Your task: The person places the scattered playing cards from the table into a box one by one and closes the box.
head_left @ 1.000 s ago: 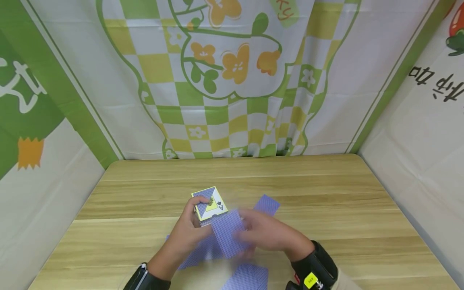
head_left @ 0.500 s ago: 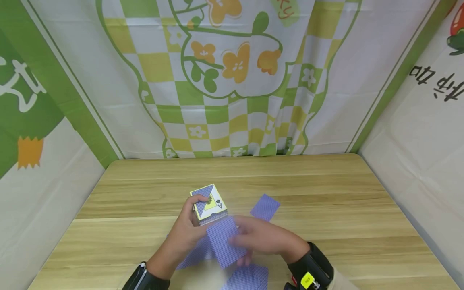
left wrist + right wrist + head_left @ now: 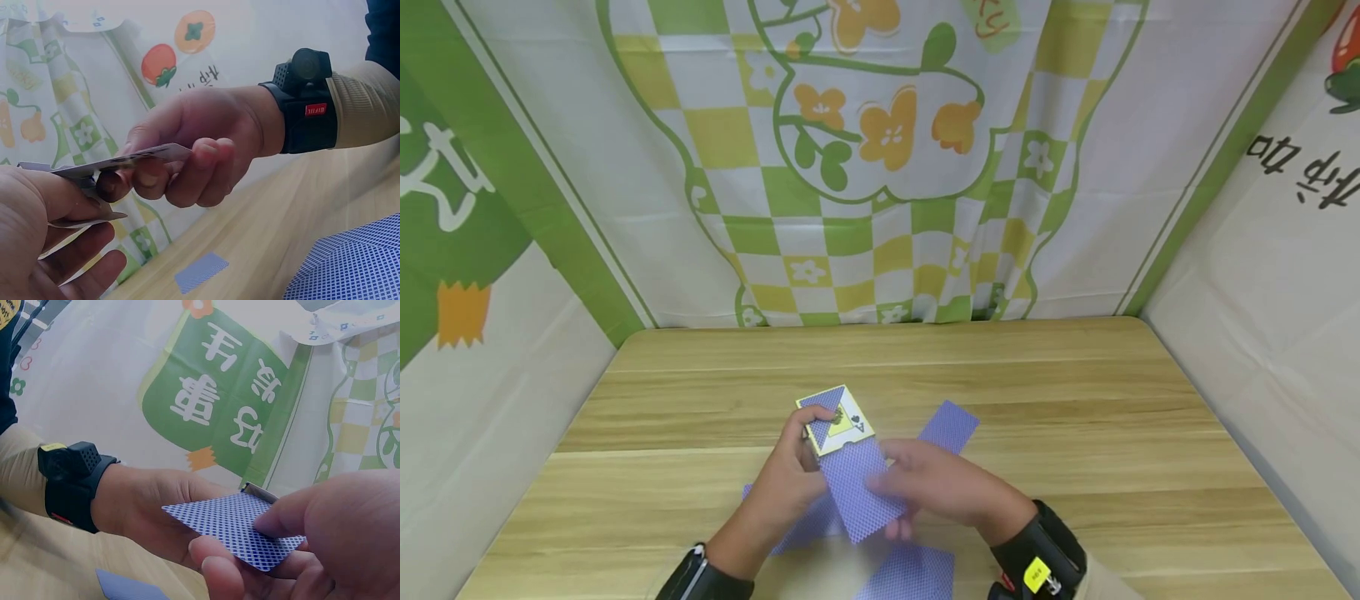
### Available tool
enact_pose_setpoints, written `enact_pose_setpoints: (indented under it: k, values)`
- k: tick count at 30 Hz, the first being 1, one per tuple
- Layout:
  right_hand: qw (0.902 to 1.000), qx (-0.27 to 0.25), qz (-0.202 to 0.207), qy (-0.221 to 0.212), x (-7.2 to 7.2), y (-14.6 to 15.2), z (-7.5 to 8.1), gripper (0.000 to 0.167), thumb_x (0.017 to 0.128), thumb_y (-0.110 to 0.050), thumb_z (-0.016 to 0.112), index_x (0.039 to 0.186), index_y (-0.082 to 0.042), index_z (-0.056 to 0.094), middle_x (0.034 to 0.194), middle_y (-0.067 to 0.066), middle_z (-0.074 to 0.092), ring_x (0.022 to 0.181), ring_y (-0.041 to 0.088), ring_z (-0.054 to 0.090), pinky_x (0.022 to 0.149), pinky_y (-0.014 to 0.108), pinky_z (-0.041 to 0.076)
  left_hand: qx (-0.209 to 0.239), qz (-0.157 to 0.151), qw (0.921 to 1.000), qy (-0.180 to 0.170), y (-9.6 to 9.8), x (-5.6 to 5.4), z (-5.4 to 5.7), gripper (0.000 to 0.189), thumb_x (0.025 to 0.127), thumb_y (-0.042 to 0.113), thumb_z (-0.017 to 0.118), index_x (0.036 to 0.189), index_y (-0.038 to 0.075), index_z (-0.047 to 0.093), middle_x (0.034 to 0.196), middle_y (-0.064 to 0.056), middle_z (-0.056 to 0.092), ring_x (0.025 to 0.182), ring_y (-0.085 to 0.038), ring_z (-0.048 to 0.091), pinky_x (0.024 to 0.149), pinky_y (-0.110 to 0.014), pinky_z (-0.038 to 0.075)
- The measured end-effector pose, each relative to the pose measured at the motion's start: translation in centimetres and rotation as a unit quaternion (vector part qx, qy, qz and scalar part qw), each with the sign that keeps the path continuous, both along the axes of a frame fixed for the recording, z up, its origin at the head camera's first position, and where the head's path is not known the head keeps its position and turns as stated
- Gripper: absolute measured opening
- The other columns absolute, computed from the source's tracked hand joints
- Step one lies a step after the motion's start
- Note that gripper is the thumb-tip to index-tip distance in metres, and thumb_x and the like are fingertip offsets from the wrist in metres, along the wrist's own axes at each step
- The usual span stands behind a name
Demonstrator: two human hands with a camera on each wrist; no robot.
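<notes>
My left hand (image 3: 786,475) grips a playing-card box (image 3: 855,423) near the middle of the table, forefinger across its top face. A yellow-edged ace design shows on that face. With thumb on top and fingers beneath, my right hand (image 3: 951,485) pinches a blue-checked playing card (image 3: 852,482). The card's far end meets the near end of the box, in line with it. In the right wrist view the card (image 3: 219,522) lies almost flat under the thumb, the box edge (image 3: 260,492) just behind it. The left wrist view shows the pinched card (image 3: 165,152) edge-on.
Loose blue-backed cards lie on the wooden table (image 3: 1075,400): one card (image 3: 953,423) beyond my right hand, more cards (image 3: 913,575) at the front, and others (image 3: 812,527) beneath my left forearm. A printed curtain (image 3: 880,250) hangs behind the table's far edge.
The card in my right hand was apart from the box and swung lower half a second ago; now it has moved up to the box's near end and lines up with it.
</notes>
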State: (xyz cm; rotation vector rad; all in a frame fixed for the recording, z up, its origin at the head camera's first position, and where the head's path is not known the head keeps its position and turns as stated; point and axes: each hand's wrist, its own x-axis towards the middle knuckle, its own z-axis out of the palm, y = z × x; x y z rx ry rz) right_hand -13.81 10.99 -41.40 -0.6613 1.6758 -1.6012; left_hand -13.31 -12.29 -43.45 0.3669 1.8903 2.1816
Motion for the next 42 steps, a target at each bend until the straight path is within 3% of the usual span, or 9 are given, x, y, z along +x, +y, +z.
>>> enact_pose_setpoints:
  k: [6,11,21,30,34,39,42]
  values:
    - [0.9988,-0.011,-0.034,-0.032,0.07,-0.31,-0.07,0.031,0.103,-0.023,0.059,0.125,-0.002,0.055,0.082,0.012,0.070,0.065,0.015,0.067,0.059,0.028,0.058,-0.002,0.008,1.0000,0.002,0.08,0.10,0.07,0.073,0.077,-0.019,0.060,0.134,0.009,0.024,0.114,-0.022,0.062,0.094,-0.023,0.070,0.076,-0.031,0.059]
    - [0.9969,-0.032,-0.059,-0.040,-0.01,-0.40,-0.23,0.037,0.097,-0.013,0.066,0.129,0.002,0.053,0.086,0.012,0.072,0.066,0.016,0.070,0.063,0.031,0.060,-0.014,0.038,0.9992,-0.005,0.20,0.18,0.33,0.074,0.075,-0.021,0.057,0.137,0.005,0.026,0.113,-0.024,0.064,0.094,-0.022,0.070,0.075,-0.030,0.059]
    - [0.9921,-0.105,-0.012,-0.068,-0.27,-0.01,0.24,0.064,0.090,0.000,0.067,0.148,0.003,0.040,0.108,0.012,0.072,0.080,0.014,0.070,0.077,0.030,0.059,-0.018,0.070,0.9973,-0.015,0.32,0.06,0.39,0.072,0.075,-0.024,0.055,0.135,0.008,0.030,0.116,-0.028,0.063,0.097,-0.024,0.070,0.078,-0.030,0.059]
    - [0.9890,-0.132,0.016,-0.064,-0.30,0.28,0.52,0.068,0.092,-0.005,0.068,0.150,0.006,0.036,0.120,0.015,0.070,0.086,0.014,0.070,0.079,0.030,0.060,-0.024,0.065,0.9974,-0.019,0.07,0.02,0.36,0.076,0.071,-0.026,0.047,0.137,0.008,0.030,0.117,-0.028,0.063,0.097,-0.027,0.069,0.077,-0.030,0.059]
    - [0.9892,-0.133,0.015,-0.059,-0.26,0.27,0.60,0.065,0.092,-0.005,0.067,0.149,0.007,0.037,0.116,0.015,0.070,0.087,0.015,0.070,0.078,0.030,0.060,-0.032,0.061,0.9973,-0.025,0.03,-0.03,0.34,0.077,0.071,-0.025,0.048,0.137,0.011,0.030,0.120,-0.029,0.061,0.096,-0.026,0.070,0.076,-0.030,0.059]
    - [0.9936,-0.105,-0.013,-0.039,-0.20,0.26,0.60,0.058,0.095,-0.006,0.066,0.145,0.008,0.042,0.103,0.009,0.072,0.081,0.015,0.070,0.075,0.031,0.060,-0.023,0.043,0.9987,-0.014,-0.04,-0.04,0.13,0.075,0.074,-0.022,0.053,0.136,0.010,0.027,0.116,-0.025,0.062,0.094,-0.025,0.070,0.075,-0.031,0.059]
    - [0.9963,-0.069,-0.048,-0.016,-0.20,0.14,0.49,0.049,0.096,-0.008,0.066,0.139,0.007,0.048,0.098,0.014,0.071,0.076,0.016,0.069,0.071,0.032,0.060,-0.014,0.026,0.9996,0.004,-0.10,0.02,0.00,0.074,0.073,-0.022,0.054,0.136,0.006,0.025,0.111,-0.021,0.064,0.092,-0.023,0.070,0.073,-0.030,0.059]
